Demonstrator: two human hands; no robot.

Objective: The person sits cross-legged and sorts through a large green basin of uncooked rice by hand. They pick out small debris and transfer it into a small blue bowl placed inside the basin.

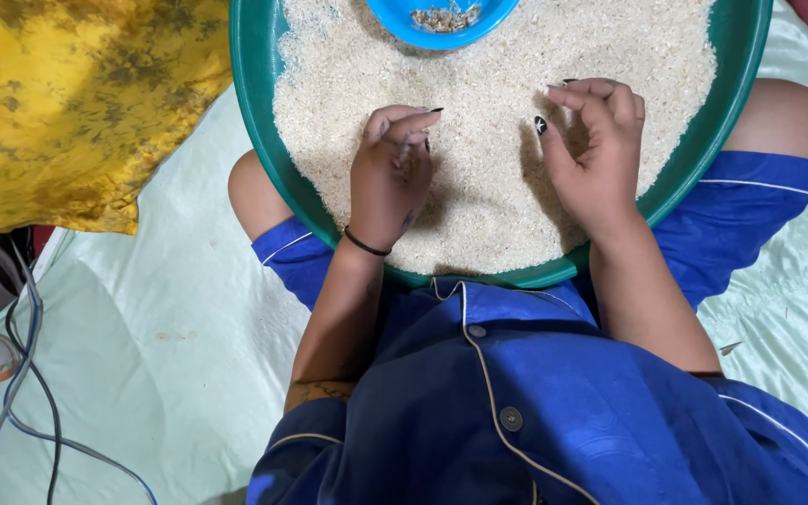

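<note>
While resting over the rice [488, 140] in the green basin [259, 122], left hand [390, 178] pinching fingertips narrowly, right hand [596, 150] loosely curled, empty, below the blue bowl [404, 23] of pickings.

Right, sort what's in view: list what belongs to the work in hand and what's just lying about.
In use:
- left hand, fingers pinched over the rice
- right hand, fingers curled over the rice
- rice
- green basin on the lap
- blue bowl holding brownish bits, resting on the rice

Lying about:
- yellow cloth
- cables
- pale green sheet
</note>
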